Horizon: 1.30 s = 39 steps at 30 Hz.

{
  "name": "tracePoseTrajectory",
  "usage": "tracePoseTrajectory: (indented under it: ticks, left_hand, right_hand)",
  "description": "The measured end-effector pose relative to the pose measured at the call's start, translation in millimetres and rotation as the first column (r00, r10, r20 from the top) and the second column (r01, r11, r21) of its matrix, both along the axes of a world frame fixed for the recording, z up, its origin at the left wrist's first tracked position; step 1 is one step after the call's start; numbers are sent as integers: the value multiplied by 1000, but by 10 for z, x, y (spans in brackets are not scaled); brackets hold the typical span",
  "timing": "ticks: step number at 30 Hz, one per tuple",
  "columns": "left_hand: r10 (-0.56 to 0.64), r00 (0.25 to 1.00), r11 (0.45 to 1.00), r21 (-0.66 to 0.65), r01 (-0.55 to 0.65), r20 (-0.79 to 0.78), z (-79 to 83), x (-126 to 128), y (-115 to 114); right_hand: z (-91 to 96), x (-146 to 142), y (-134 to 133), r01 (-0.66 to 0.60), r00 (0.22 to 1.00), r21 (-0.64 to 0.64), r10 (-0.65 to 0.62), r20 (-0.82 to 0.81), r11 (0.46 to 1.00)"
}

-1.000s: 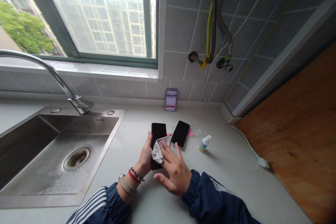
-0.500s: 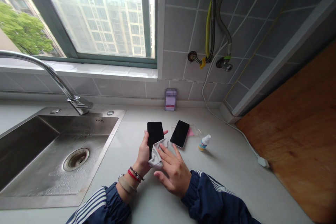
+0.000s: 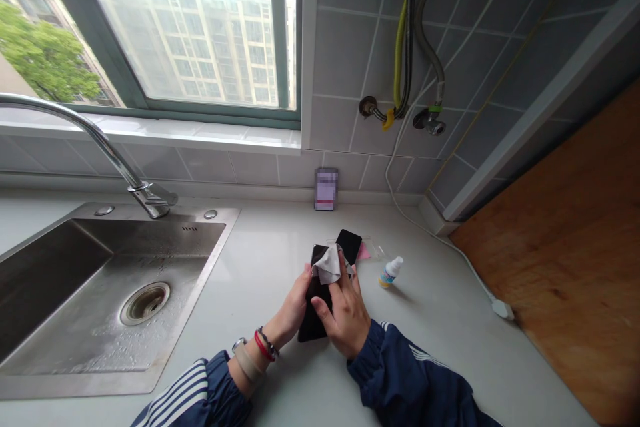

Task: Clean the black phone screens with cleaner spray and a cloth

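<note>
My left hand (image 3: 293,303) grips a black smartphone (image 3: 311,323) from below, its screen facing up and tilted. My right hand (image 3: 347,313) lies over that phone, pinching a grey microfibre cloth (image 3: 329,264) against its upper end. The cloth and fingers hide much of the screen. Just beyond, a second black smartphone (image 3: 349,245) lies on a clear plastic sleeve (image 3: 373,248), its lower part hidden behind the cloth and my right hand. A pink tag (image 3: 363,252) shows beside it, and a small white dropper bottle (image 3: 391,272) with a blue-and-yellow label stands to the right.
A stainless steel sink (image 3: 150,230) with a chrome faucet (image 3: 150,199) lies left of my hands on the pale countertop (image 3: 265,247). A small blurred box (image 3: 325,189) leans on the tiled wall. A white cable (image 3: 450,247) runs to a plug, and a wooden board fills the right.
Both hands have moved right and toward the second phone. The held phone has tilted, and the cloth has shifted from its lower middle to its upper end.
</note>
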<state>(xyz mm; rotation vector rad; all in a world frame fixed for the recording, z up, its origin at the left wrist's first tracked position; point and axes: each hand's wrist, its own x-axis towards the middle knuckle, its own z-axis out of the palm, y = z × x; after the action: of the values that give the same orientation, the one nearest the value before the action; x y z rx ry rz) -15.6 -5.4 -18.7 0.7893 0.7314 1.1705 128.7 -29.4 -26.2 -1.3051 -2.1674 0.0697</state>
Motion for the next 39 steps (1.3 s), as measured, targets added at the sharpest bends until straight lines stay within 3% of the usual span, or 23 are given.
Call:
tracePoseTrajectory:
  ticks: [3,6,10,12,18,29,34,39]
  left_hand:
    - [36,999,999,-2,-36,-25,-46,-2,8]
    - [66,997,994,-87,-62,49,-47,7,37]
    - [78,980,983,-181,-44,186,54,-32,94]
    - [11,975,983,-180,30,220,118,-82,118]
    - [98,973,984,-166,-64,209,191,-227,166]
    - [-49,951,974,-197,114,305,120,-87,105]
    - [-39,953,982,-167,93,300,118,1,39]
    - [31,990,997,-74,-21,139,41,-5,63]
  right_hand:
    - [7,-2,1,-5,1000,-2,5,0,1000]
    - [14,-8,-2,-57,998,-4,57,16,998]
    - [58,-18,-34,-193,981,-16,193,17,981]
    - [91,-28,-67,-259,966,-23,259,7,966]
    - [148,-85,-159,-365,931,-39,365,-12,930]
    - [70,-182,-190,-226,970,-49,229,76,973]
    - [-30,-173,-152,-130,989,42,133,-71,991]
    - [-99,-132,-86,-93,975,172,124,-184,981]
